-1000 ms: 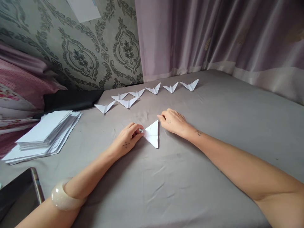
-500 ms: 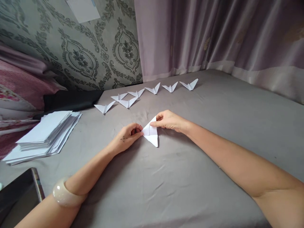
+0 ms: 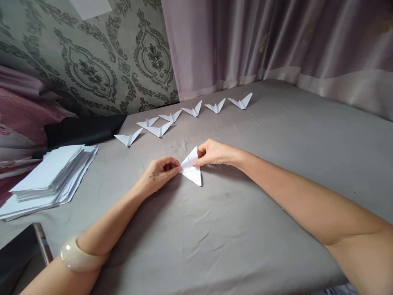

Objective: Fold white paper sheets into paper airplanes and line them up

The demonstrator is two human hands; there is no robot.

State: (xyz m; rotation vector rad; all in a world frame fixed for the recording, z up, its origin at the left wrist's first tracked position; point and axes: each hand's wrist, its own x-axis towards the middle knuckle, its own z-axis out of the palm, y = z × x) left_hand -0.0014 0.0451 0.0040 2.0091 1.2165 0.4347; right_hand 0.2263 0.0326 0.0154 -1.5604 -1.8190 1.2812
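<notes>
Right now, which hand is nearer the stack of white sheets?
Left. The left hand pinches the folded paper triangle on the side facing the stack of white sheets; the right hand holds the triangle's far side, farther away.

The right hand (image 3: 215,153), flat at the folded paper triangle's (image 3: 192,170) one o'clock corner a second ago, now pinches that corner and lifts it toward eleven o'clock.

Both hands (image 3: 161,172) (image 3: 213,153) pinch, fingertips nearly meeting.
</notes>
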